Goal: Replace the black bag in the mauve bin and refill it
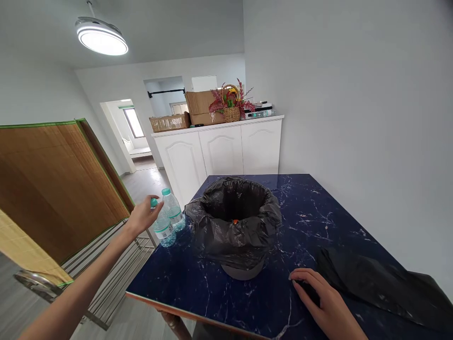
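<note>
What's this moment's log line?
left hand: holding teal-capped clear plastic bottle; right hand: over blue marbled table; grey bin: black plastic liner

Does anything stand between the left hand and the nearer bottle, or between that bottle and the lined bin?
Nothing visible separates the left hand from the cap of the nearer bottle. Another bottle stands close behind it, partly toward the lined bin.

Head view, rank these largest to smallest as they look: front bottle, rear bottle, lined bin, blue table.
1. Blue table
2. Lined bin
3. Front bottle and rear bottle: look alike; the front one stands nearer the camera, so unranked.
</note>
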`<state>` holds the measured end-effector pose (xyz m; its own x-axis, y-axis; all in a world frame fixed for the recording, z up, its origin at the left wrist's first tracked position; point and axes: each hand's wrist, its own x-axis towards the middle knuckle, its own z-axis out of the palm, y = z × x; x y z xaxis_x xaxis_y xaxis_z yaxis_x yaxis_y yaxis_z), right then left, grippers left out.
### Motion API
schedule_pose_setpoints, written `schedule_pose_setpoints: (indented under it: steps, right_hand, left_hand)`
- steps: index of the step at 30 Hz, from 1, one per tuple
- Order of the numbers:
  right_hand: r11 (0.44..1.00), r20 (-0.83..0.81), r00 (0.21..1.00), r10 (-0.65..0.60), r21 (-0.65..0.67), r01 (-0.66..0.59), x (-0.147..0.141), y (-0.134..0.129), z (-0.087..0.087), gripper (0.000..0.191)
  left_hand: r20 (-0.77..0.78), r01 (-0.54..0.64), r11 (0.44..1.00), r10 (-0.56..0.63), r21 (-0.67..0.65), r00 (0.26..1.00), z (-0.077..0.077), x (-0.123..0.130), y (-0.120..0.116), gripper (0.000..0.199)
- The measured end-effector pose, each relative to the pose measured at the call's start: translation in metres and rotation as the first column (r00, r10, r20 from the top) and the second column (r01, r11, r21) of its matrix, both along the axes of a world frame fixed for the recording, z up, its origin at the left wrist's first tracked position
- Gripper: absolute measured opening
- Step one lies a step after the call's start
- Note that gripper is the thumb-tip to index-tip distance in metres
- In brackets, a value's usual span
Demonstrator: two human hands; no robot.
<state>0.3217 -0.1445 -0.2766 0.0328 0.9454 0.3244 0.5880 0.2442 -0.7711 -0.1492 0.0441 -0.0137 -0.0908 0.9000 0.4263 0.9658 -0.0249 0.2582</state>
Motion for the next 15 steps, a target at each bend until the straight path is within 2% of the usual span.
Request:
schedule_pose_setpoints:
  steps: [2,4,6,7,9,10,11,13,15]
  right_hand:
    - [1.0,0.001,1.0,0.001,-0.006,-0.001,0.0,0.0,0.0,0.026]
    - [1.0,0.0,1.0,-0.001,-0.013,0.001,0.0,-0.001,0.001,0.027]
    - [1.0,0.005,1.0,-0.007,-0.003,0.007,-0.001,-0.001,0.002,0.026]
    - [1.0,0.01,1.0,-0.012,0.01,0.012,-0.001,-0.001,0.003,0.026]
    - [0.999,0.017,1.0,-0.019,0.037,0.018,-0.002,-0.001,0.005,0.025]
    - [0.999,0.016,1.0,-0.02,0.043,0.019,-0.002,-0.001,0.006,0.025]
    - [0.999,0.012,1.0,-0.021,0.045,0.021,-0.003,-0.002,0.007,0.025]
    - [0.999,0.006,1.0,-0.02,0.04,0.02,-0.003,-0.002,0.009,0.025]
    - [0.999,0.006,1.0,-0.018,0.04,0.018,-0.004,-0.003,0.011,0.025]
  left_hand:
    - [0.001,0.001,0.997,-0.001,0.072,1.0,0.011,0.008,-0.011,0.036]
    - [0.007,0.002,0.979,-0.003,0.201,1.0,0.031,0.02,-0.026,0.04]
    - [0.029,0.012,0.922,-0.026,0.388,0.999,0.057,0.04,-0.047,0.047]
    - [0.044,0.027,0.862,-0.057,0.506,0.997,0.07,0.053,-0.06,0.048]
    - [0.044,0.166,0.626,-0.305,0.762,0.951,0.095,0.082,-0.086,0.043]
    - [0.001,0.237,0.517,-0.419,0.822,0.908,0.105,0.097,-0.098,0.039]
    - [-0.021,0.287,0.46,-0.501,0.841,0.865,0.113,0.112,-0.109,0.035]
    - [-0.048,0.381,0.405,-0.631,0.831,0.775,0.119,0.139,-0.124,0.031]
    - [0.002,0.43,0.408,-0.728,0.805,0.686,0.115,0.159,-0.128,0.025]
